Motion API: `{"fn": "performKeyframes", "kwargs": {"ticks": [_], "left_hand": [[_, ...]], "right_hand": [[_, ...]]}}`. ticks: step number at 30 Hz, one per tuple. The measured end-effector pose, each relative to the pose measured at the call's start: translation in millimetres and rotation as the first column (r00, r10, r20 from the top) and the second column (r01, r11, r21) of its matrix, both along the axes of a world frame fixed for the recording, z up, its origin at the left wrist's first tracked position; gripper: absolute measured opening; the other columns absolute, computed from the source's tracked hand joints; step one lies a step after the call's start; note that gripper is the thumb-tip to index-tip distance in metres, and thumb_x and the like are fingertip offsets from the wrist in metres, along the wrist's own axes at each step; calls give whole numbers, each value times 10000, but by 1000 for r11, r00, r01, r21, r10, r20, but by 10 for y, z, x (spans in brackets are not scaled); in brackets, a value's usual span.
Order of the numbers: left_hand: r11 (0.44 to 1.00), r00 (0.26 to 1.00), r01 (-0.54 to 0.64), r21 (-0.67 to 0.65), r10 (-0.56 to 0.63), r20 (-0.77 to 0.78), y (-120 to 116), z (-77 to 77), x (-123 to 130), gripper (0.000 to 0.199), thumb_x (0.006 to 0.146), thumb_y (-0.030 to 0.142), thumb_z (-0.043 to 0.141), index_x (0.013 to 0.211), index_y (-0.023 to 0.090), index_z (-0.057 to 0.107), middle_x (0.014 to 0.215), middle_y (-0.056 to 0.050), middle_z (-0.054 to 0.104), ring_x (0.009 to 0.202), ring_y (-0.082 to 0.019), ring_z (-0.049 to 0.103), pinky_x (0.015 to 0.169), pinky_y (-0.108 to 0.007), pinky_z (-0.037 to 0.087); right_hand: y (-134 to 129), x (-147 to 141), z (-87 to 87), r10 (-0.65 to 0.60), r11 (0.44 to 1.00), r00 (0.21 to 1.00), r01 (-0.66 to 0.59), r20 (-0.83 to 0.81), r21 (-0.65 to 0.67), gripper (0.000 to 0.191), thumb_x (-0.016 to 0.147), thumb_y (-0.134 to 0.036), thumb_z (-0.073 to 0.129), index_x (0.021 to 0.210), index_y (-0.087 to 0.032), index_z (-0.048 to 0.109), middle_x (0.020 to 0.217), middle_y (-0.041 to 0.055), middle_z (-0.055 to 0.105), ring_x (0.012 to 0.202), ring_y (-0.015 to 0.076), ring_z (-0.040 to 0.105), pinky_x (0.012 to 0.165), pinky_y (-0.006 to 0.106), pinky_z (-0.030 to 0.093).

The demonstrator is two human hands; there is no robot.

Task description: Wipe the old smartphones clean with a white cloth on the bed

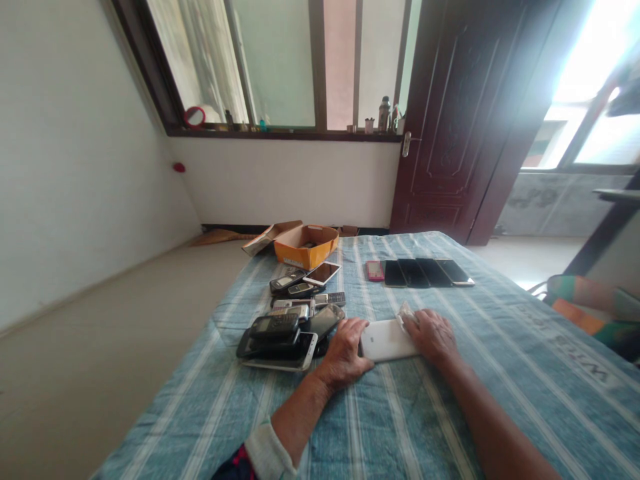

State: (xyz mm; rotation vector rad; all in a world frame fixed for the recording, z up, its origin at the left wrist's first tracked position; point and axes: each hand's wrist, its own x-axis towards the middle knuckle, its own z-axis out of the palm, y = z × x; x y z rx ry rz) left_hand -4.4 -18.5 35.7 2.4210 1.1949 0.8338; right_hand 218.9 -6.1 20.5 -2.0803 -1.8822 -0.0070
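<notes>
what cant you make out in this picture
Head view, all:
White phone: its front, turned down toward the striped cloth.
White wipe: part is covered by the right hand; paper or fabric, unclear.
Orange box: deeper contents, behind its front wall; lettering too blurred.
Pile of phones: lower ones, covered by upper ones.
Left sleeve: cut off by the bottom edge.

L hand grips L end of flat white rectangular phone on blue-white striped cloth; R hand w/ crumpled white tissue at R end. Dark/silver phone pile to L, open orange cardboard box beyond.
</notes>
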Motion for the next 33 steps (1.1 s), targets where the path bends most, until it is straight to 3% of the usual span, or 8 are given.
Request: {"fn": "performKeyframes", "kwargs": {"ticks": [10, 17, 27, 33], "left_hand": [[998, 999, 32, 62, -32, 1, -17, -7, 1, 665, 543, 99, 702, 1175, 171, 508, 1135, -101, 574, 1101, -310, 513, 1003, -488, 358], [993, 998, 55, 104, -56, 5, -21, -28, 3, 671, 564, 93, 675, 1199, 174, 474, 1165, -109, 552, 1120, -307, 498, 1020, -499, 342], [988, 997, 81, 133, -82, 5, -43, 24, 26, 583, 601, 124, 639, 1162, 165, 485, 1114, -108, 568, 1080, -302, 515, 993, -500, 378], [983, 996, 90, 158, -90, -9, -33, -12, 21, 625, 612, 129, 599, 1218, 161, 448, 1162, -128, 553, 1137, -322, 490, 1021, -537, 349]], "right_hand": [[73, 24, -44, 94, 988, 995, -90, -29, 122, 321, 919, -439, 435, 758, -217, 602, 861, 43, 631, 837, 201, 563, 766, 319, 323], [80, -40, -21, 212, 956, 975, -221, 63, 192, 354, 933, -444, 424, 739, -219, 617, 850, 45, 641, 867, 206, 557, 832, 343, 325], [-6, -227, 63, 260, 933, 950, -293, 171, 210, 324, 936, -416, 436, 763, -218, 625, 800, 28, 637, 822, 199, 569, 992, 437, 237], [-65, -362, 119, 312, 915, 929, -351, 201, 200, 279, 931, -386, 460, 773, -211, 610, 795, 29, 638, 811, 202, 574, 1001, 425, 230]]}}
